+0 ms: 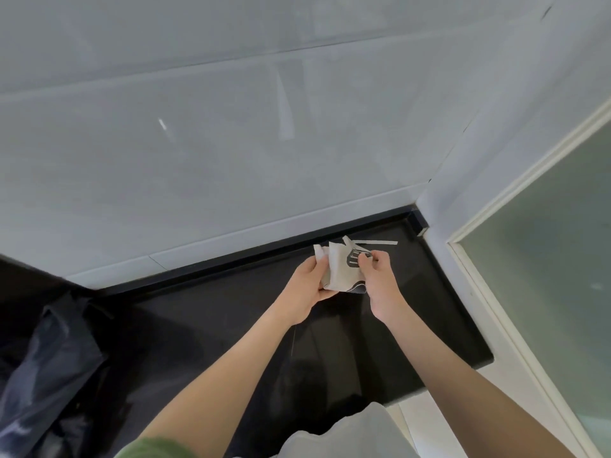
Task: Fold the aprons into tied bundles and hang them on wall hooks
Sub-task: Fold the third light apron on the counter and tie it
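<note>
Now our left hand [305, 285] grips the upright folded apron bundle [340, 269]; our right hand [380, 276] pinches its strap [377, 242], pointing right toward the window frame [496, 276], above the black counter [231, 325].

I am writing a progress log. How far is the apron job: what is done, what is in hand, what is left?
Done: the light apron is folded small. In hand: the left hand grips it while the right hand pinches it beside a loose strap; the tie looks unfinished. Left: hanging; no hook is in view. Dark cloth lies at left.
</note>
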`<state>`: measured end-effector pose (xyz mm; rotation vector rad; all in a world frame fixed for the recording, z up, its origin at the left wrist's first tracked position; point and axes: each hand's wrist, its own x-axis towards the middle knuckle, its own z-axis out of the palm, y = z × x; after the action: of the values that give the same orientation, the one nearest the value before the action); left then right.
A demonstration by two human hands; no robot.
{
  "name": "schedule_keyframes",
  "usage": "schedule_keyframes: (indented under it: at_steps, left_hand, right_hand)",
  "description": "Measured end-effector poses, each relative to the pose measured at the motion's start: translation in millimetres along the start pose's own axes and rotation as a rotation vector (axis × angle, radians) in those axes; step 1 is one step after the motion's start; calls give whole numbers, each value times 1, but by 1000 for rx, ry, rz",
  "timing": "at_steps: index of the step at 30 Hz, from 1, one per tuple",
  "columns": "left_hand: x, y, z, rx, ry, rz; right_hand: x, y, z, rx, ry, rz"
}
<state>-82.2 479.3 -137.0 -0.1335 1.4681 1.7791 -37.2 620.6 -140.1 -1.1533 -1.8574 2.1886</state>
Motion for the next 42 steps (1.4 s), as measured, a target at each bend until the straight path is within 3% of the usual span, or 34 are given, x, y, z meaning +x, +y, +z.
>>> schedule_keyframes:
  at_steps: [4,6,8,9,17,23,27,32,37,40,42]
  left_hand:
    - [-2,5,11,319,118,61]
    - [-5,5,16,456,197,99]
    - [-8,9,18,506,222,114]
    - [-10,12,17,535,230,111]
    - [-13,34,-10,582,192,84]
    - [-11,39,-14,334,235,7]
    - [-17,45,-12,-70,404,-125]
    - [-24,52,-10,-212,434,-184]
    - [-23,52,-8,-74,502,-187]
    - [-29,52,-4,431,535,-89]
    - [-33,51,-2,552,448,50]
  right_hand:
    - [-14,-14,6,-361,-7,-295]
    - [-23,-18,3,-658,-15,-589]
    - [-27,-20,-7,-871,-159,-908]
    - [-30,-23,-14,-925,-244,-964]
    - [-52,-57,-27,-1147,-670,-958]
    - [-64,-59,-22,-1010,-640,-720]
    - [-68,-48,-13,-977,-566,-831]
    - [-68,-46,-12,-1101,-567,-1049]
    - [-65,-48,-6,-1090,-540,-1094]
    - [-68,-54,-1,-967,-491,-1006]
    - [-68,-61,2,-904,-491,-829]
